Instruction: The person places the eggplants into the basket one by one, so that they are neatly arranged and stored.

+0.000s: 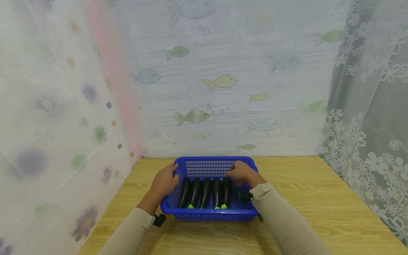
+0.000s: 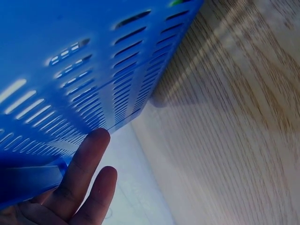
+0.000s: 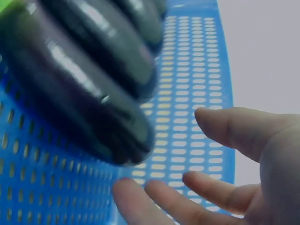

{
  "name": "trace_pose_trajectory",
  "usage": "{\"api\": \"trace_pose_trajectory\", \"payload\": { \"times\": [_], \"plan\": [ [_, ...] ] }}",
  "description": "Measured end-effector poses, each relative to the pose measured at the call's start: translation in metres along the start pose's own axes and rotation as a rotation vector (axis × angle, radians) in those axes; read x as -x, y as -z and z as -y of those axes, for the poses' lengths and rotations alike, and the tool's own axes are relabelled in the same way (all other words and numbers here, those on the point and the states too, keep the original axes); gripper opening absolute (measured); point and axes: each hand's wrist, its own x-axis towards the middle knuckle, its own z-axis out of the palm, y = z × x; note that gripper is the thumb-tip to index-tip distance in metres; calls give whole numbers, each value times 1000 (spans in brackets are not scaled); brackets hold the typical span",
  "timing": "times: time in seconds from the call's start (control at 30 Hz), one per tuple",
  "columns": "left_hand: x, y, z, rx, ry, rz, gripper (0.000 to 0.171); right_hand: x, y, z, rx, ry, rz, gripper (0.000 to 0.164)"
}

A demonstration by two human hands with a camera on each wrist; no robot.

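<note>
A blue plastic basket [image 1: 213, 211] with slotted walls stands on the table. Inside it several dark eggplants [image 1: 206, 193] lie side by side, their green stem ends toward the near wall. My left hand [image 1: 166, 180] holds the basket's left rim, with fingers down the outside of the wall [image 2: 77, 187] in the left wrist view. My right hand [image 1: 241, 172] is inside the basket by the far end of the rightmost eggplant [image 1: 226, 193]. In the right wrist view its thumb and fingers [image 3: 213, 190] are spread apart with nothing between them, close to that eggplant's rounded tip [image 3: 136, 145].
The wooden table [image 1: 296, 205] extends to both sides of the basket. Behind it hangs a sheet [image 1: 229, 117] printed with fish; a flowered sheet [image 1: 57, 141] is at the left and a lacy curtain [image 1: 366, 141] at the right. Black wrist devices [image 1: 159, 220] are on both arms.
</note>
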Motion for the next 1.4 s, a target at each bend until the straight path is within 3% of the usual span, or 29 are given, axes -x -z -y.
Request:
{"api": "trace_pose_trajectory", "payload": {
  "times": [0.17,0.5,0.67,1.13,1.4],
  "plan": [
    [0,-1,1,-11,-9,-15,53,7,11,8,22,34,-28,55],
    [-1,0,-1,-7,-10,-14,52,29,36,4,-144,104,-81,55],
    [0,1,-2,11,3,-4,52,39,47,-4,-139,130,-115,54],
    [0,0,-1,-3,7,-14,52,62,68,-32,-265,177,-142,55],
    [0,-1,1,6,-6,-24,52,76,78,-51,-320,152,-204,53]
  ]
}}
